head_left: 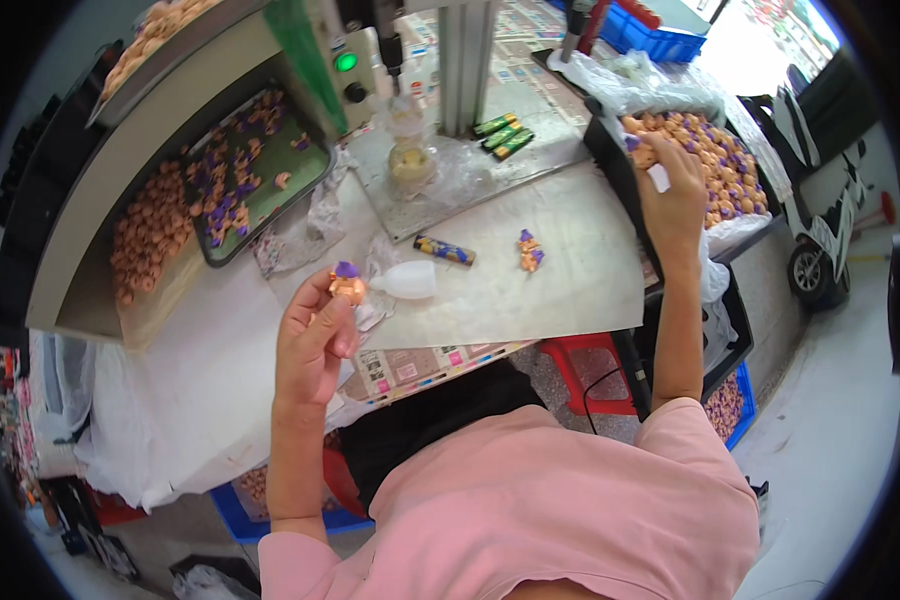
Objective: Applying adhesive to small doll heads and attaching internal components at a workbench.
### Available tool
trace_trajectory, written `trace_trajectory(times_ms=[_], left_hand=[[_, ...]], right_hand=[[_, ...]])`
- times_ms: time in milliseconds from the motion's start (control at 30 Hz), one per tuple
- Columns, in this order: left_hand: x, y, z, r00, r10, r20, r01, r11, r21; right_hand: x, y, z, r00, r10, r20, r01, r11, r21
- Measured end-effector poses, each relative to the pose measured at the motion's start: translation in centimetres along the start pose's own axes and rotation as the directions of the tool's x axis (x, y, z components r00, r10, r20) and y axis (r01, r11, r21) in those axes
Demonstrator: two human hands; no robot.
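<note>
My left hand (pixel 315 340) pinches a small toy figure with a purple hat (pixel 347 284) between thumb and fingers, above the work table's left part. At the right, my right hand (pixel 676 195) is closed at the near left corner of a dark tray (pixel 610 165) heaped with similar orange and purple figures (pixel 725 165). An orange and purple toy figure (pixel 639 152) shows at its fingertips, partly covered. Beside my left hand lies a translucent white squeeze bottle (pixel 410 280). A dark printed cylinder (pixel 444 250) and another toy figure (pixel 530 252) lie on the pale sheet.
A press-like machine with a metal column (pixel 464 70) stands at the back, with several green cylinders (pixel 505 137) on its base. Back left, a dark tray (pixel 320 165) holds purple and orange parts, beside a pile of orange pieces (pixel 150 235). A red stool (pixel 590 375) stands below the table.
</note>
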State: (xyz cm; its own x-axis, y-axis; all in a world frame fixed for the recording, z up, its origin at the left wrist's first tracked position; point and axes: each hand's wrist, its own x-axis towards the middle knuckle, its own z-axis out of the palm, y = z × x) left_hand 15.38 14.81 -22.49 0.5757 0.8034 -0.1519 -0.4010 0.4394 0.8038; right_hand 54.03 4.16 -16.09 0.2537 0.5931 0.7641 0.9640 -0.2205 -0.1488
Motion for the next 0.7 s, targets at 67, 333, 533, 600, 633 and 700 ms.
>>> trace_trajectory(times_ms=[67,333,533,600,633,700], left_hand=[[1.2,0.3,1.0,1.000,0.016,-0.001,-0.016,0.996,0.088],[4.5,-0.3,6.2,0.998,-0.010,0.062,-0.002,0.982,0.191],[5.2,-1.4,7.2,0.997,-0.052,0.055,0.040,0.978,0.207],[5.2,-1.8,7.3,0.997,-0.057,0.051,0.045,0.977,0.206],[5.2,-2.1,7.4,0.998,-0.057,0.040,0.048,0.977,0.206],[5.4,-2.3,7.7,0.997,-0.069,0.047,0.058,0.976,0.208]], right_hand=[[0.1,3.6,-2.1,0.995,0.096,-0.007,-0.097,0.993,-0.074],[-1.1,13.2,-7.5,0.934,0.353,0.063,-0.353,0.936,-0.005],[-1.7,15.5,-7.6,0.880,0.457,0.128,-0.468,0.879,0.085],[-2.0,16.4,-7.1,0.886,0.448,0.121,-0.461,0.880,0.118],[-2.1,16.7,-6.9,0.893,0.435,0.118,-0.449,0.880,0.155],[-2.2,17.1,-7.2,0.883,0.451,0.130,-0.466,0.875,0.127]])
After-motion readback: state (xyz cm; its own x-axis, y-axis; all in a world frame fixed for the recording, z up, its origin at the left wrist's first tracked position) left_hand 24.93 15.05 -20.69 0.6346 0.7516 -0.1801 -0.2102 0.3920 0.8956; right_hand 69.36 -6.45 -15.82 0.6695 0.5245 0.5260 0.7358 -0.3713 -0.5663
